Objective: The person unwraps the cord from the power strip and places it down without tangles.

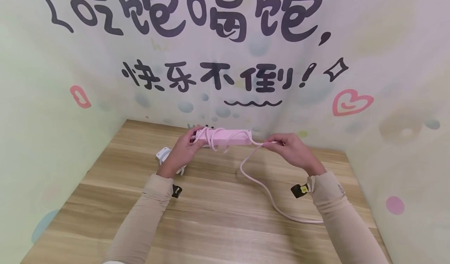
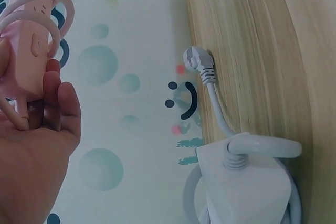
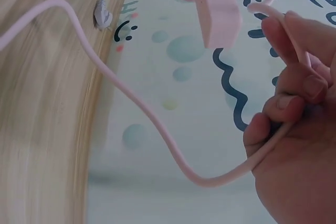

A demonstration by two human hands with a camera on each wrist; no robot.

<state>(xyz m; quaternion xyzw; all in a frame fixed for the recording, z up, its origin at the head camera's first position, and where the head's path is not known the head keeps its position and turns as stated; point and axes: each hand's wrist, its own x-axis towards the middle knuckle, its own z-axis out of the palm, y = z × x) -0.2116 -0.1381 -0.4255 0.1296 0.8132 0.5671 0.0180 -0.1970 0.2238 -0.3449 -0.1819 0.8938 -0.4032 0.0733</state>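
Observation:
My left hand (image 1: 185, 150) grips one end of a pink power strip (image 1: 232, 138), raised above the table toward the back wall. Loose turns of its pink cord circle the strip, as the left wrist view shows on the strip's body (image 2: 32, 51). Off the strip's right end, my right hand (image 1: 291, 148) pinches the cord with thumb and finger. In the right wrist view its other fingers (image 3: 286, 103) curl round the pink cord (image 3: 152, 116). The rest of the cord (image 1: 261, 184) droops to the table and runs under the right forearm; its far end is hidden.
A white power strip (image 2: 244, 182) with its own cord wound about it lies on the wooden table (image 1: 218, 217) behind the left wrist. Its grey-white plug (image 2: 197, 59) rests nearby. A printed cloth wall (image 1: 211, 111) stands close behind the hands, with side walls left and right.

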